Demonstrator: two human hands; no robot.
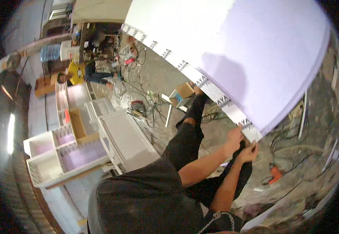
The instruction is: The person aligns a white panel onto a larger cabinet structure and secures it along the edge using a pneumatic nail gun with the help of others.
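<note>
A large board [270, 58] with a pale lavender face fills the upper right, its corner pointing down toward me. Along its near edge runs a white strip [226, 103] with dark print, which looks like thin film or edging. My left hand [235, 141] is closed at the lower end of this strip, fingertips pinching it. Just to the right, my right hand [249, 153] is closed in a pinch at the strip's end, below the board's corner. The fingers hide exactly how much of the strip each hand grips.
An orange power tool [274, 174] with a cable lies on the floor at right. An open cardboard box [181, 94] sits beyond my leg. White cabinet frames [68, 156] stand at left. Another person in a yellow shirt [76, 73] sits among cables farther off.
</note>
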